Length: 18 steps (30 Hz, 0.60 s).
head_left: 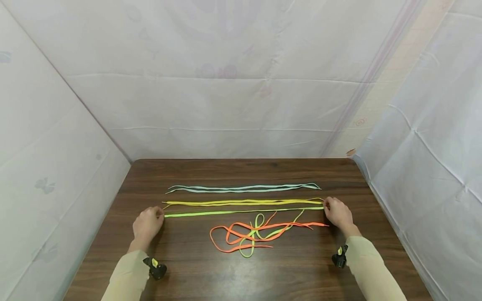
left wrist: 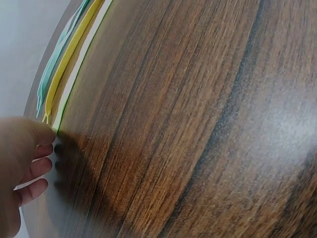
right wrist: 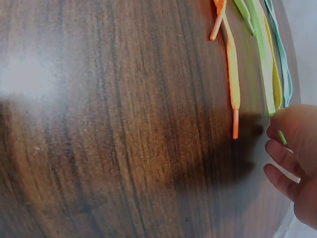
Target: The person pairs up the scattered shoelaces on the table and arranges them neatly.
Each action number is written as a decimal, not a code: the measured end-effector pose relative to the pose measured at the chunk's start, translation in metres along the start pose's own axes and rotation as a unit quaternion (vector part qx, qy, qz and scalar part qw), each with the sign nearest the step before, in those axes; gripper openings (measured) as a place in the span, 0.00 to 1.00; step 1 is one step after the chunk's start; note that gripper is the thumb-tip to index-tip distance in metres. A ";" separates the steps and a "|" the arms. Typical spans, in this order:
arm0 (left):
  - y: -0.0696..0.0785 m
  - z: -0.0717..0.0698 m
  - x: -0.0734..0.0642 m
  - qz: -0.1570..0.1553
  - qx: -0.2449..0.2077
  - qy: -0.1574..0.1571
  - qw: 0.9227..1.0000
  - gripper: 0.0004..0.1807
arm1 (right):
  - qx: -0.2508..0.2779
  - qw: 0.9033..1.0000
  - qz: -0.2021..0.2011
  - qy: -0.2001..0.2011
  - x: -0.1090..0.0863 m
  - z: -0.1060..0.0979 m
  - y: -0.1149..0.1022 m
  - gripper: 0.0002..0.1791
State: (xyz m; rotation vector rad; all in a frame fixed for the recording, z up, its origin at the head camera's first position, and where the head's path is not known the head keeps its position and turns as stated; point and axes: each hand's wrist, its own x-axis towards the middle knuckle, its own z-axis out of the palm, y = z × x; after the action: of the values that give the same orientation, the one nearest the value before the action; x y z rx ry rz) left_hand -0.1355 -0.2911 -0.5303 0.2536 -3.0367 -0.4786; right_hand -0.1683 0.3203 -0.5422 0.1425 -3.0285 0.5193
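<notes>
Nearest to the person, the table (head_left: 241, 282) gives wide room between the sleeves (head_left: 128, 269). Beyond, an orange lace (head_left: 260, 246) lies tangled with a loose green lace (head_left: 278, 230). Next, near the side edges, the left hand (head_left: 147, 223) and right hand (head_left: 339, 212) pinch the straight green lace (head_left: 211, 213) between them. Just behind lie a yellow lace (head_left: 241, 203), a mint lace (head_left: 241, 191), then a strip of wood until the far edge.

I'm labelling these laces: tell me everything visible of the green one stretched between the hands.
The green lace is flat, narrow and looks like fabric. It runs nearly straight across the table, beside the yellow lace. The left hand pinches one end; the right hand pinches near the other, its thin tip poking out beyond.
</notes>
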 end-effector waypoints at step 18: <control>-0.003 -0.002 -0.003 -0.013 -0.004 -0.022 1.000 0.05 | -0.002 1.000 0.018 0.011 -0.007 0.001 -0.003 0.02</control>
State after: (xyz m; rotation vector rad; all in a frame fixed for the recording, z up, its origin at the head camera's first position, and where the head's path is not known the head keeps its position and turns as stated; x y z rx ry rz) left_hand -0.1318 -0.2940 -0.5291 0.2868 -3.0770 -0.5053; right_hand -0.1612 0.3180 -0.5424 0.0833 -3.0166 0.5131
